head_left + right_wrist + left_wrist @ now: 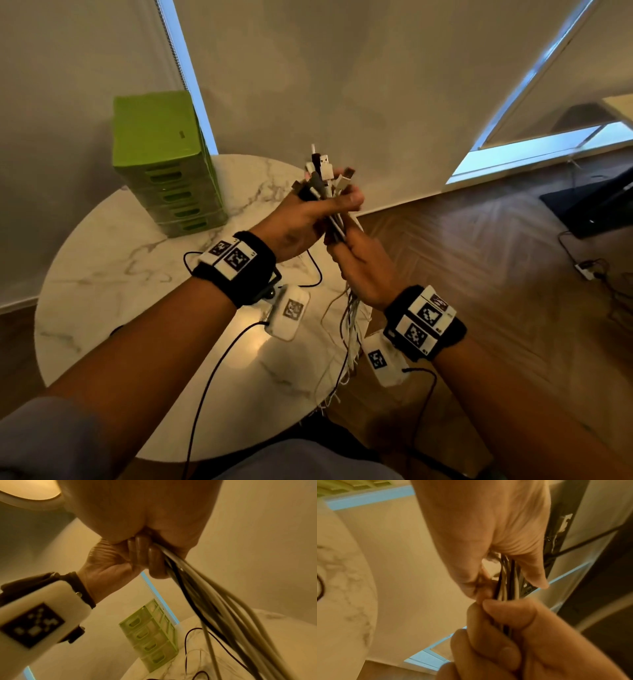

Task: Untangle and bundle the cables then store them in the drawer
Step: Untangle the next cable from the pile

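A bundle of several white and black cables [350, 322] is held upright over the table's right edge. Its plug ends [325, 169] fan out above my left hand [325, 205], which grips the bundle just below the plugs. My right hand [347, 248] grips the same bundle directly underneath, touching the left hand. The loose lengths hang down past the right wrist. In the left wrist view the cables [506, 585] run between both fists. In the right wrist view they stream from the fist [214, 595]. The green drawer unit [164, 164] stands at the table's back left, drawers shut.
The round marble table [113, 274] lies below my arms, with a thin black wire [313, 274] lying on it. Wooden floor [479, 274] spreads to the right, with a dark object and floor cables at the far right. Blinds cover the windows behind.
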